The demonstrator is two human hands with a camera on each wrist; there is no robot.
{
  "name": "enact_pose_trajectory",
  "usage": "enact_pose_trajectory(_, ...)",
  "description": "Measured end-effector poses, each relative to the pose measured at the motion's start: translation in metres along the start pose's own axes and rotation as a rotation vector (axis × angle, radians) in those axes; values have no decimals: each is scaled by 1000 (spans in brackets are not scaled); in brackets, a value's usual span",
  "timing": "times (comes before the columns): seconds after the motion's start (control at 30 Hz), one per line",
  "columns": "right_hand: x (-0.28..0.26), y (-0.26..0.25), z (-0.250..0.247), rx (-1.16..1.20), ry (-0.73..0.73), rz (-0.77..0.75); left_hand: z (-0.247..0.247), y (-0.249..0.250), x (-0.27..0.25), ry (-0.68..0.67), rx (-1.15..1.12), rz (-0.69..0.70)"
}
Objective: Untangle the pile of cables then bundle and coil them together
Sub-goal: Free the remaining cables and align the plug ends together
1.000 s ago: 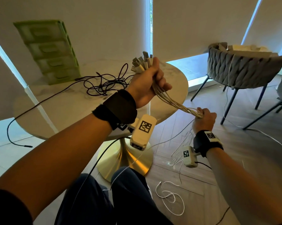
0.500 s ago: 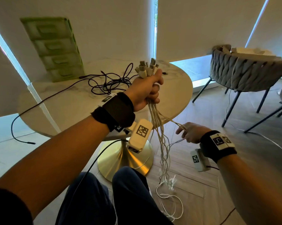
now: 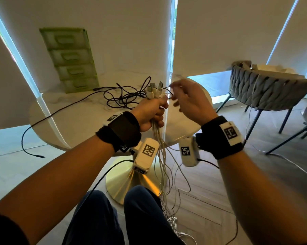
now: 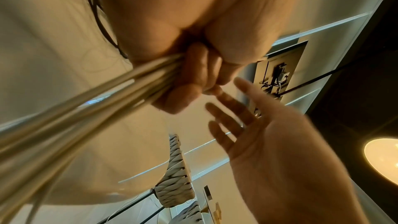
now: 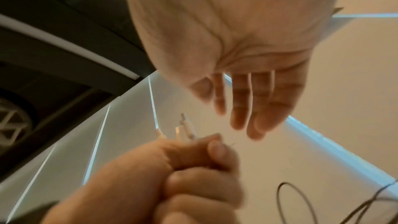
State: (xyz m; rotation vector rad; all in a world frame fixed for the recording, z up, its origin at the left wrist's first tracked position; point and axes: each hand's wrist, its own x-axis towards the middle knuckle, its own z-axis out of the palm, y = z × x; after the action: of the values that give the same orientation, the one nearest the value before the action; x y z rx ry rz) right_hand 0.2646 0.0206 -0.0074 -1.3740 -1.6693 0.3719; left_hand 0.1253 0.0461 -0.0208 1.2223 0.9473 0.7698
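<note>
Right, room: pale roller blinds behind, wood floor below, daylight in strips between the blinds.
Table: round marble-look table on a gold cone base, right in front of the seated person's knees.
Chair: grey woven chair on dark legs, off to the right, well apart from the table.
Drawer unit: green translucent drawer unit standing at the table's far edge against the blind.
Black cables: loose tangle of black cables lying on the tabletop, one strand trailing off the left edge and dangling.
White cables: bundle of white cables gripped near the plug end, strands hanging past the table edge to a heap on the floor.
Plugs: white USB plugs fanned upward out of the top of the fist.
Left hand: fist wrapped tight round the white cables, thumb across the top, held over the table's near edge.
Right hand: fingers straight and spread, holding nothing, just beside the plugs; blurred.
</note>
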Motion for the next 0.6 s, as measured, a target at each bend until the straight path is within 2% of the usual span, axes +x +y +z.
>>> enact_pose_trajectory(0.03, 2, -7, 5, 129, 54, 4, 0, -1, -2, -28, -2, -6)
enact_pose_trajectory(0.1, 2, -18, 12, 324, -12, 30, 0, -4, -9, -105, 20, 7)
enact_pose_trajectory(0.2, 1, -28, 19, 220, -210, -34, 1, -7, -17, -158, 58, 37)
enact_pose_trajectory(0.37, 2, -44, 22, 22, -218, -173, -6, -2, -20, -142, 47, 65)
enact_pose_trajectory(0.43, 1, -50, 20, -22, -277, -183, -9, 2, -22, -142, 69, 90)
enact_pose_trajectory(0.53, -2, -54, 18, 70, -318, -160, -13, 8, -27, -129, 76, 116)
enact_pose_trajectory(0.6, -3, -53, 24, 226, -242, -128, -17, 13, -30, -98, 41, 123)
